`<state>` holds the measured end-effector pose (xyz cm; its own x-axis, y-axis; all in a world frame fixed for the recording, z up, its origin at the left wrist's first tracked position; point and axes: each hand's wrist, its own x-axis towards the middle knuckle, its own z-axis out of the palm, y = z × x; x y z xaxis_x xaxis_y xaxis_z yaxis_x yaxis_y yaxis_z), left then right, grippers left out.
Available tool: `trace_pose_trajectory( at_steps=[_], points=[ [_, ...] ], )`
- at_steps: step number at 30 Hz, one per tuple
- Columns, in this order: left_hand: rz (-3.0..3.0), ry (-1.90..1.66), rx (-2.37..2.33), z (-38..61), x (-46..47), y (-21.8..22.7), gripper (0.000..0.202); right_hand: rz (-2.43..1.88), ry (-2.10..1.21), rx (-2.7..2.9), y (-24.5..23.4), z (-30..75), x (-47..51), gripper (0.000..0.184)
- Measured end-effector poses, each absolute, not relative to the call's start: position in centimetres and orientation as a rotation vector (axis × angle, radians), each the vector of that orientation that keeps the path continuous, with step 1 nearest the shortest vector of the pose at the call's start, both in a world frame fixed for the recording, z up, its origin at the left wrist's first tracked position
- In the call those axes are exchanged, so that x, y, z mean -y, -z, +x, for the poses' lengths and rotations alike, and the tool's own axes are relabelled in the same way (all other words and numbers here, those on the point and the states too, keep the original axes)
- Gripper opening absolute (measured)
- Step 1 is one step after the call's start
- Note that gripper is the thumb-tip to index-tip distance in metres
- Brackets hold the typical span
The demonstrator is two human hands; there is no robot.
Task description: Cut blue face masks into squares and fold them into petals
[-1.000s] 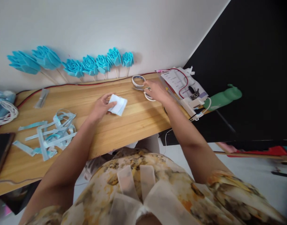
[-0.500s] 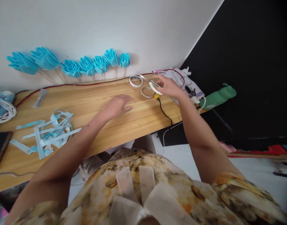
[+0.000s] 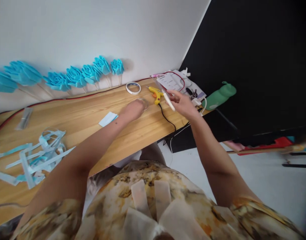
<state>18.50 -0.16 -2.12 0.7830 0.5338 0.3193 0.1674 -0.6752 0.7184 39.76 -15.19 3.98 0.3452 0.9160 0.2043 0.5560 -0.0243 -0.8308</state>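
Note:
My left hand (image 3: pixel 133 110) reaches across the wooden desk (image 3: pixel 133 133), fingers curled over a clear tape ring (image 3: pixel 144 102) that lies on the wood. My right hand (image 3: pixel 183 103) hovers above the desk's right end, closed on a pair of white-handled scissors (image 3: pixel 167 100) that point away from me. A yellow glue gun (image 3: pixel 156 93) lies between the two hands with its black cord (image 3: pixel 167 121) running off the front edge. A folded white and blue piece (image 3: pixel 108 119) lies on the desk just left of my left wrist. A white tape roll (image 3: pixel 133 88) sits near the wall.
Blue paper roses on sticks (image 3: pixel 75 76) lean along the wall. Cut blue strips (image 3: pixel 38 153) are heaped at the left. Papers, cables and a white power strip (image 3: pixel 179 82) crowd the right end, beside a green bottle (image 3: pixel 219 95).
My left hand let go of the folded piece and went right to the clear tape ring. My right hand lifted the scissors off the desk and drew them back towards me.

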Motion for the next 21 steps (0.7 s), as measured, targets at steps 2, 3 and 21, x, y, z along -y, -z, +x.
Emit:
trace_pose_trajectory(
  at_steps=[2,3,21],
  points=[
    [2.35,-0.601,-0.592,16.0,0.1,1.1,0.022,-1.857,-0.435,1.435,-2.9,38.3,15.2,0.049],
    [2.381,-0.579,-0.635,14.7,0.0,0.5,0.02,-1.94,-0.38,1.507,-2.5,37.4,15.0,0.045],
    [1.121,-0.926,-0.489,2.0,5.6,-3.6,0.029,-1.052,-1.269,1.233,-1.1,22.2,5.9,0.062]
  ],
)
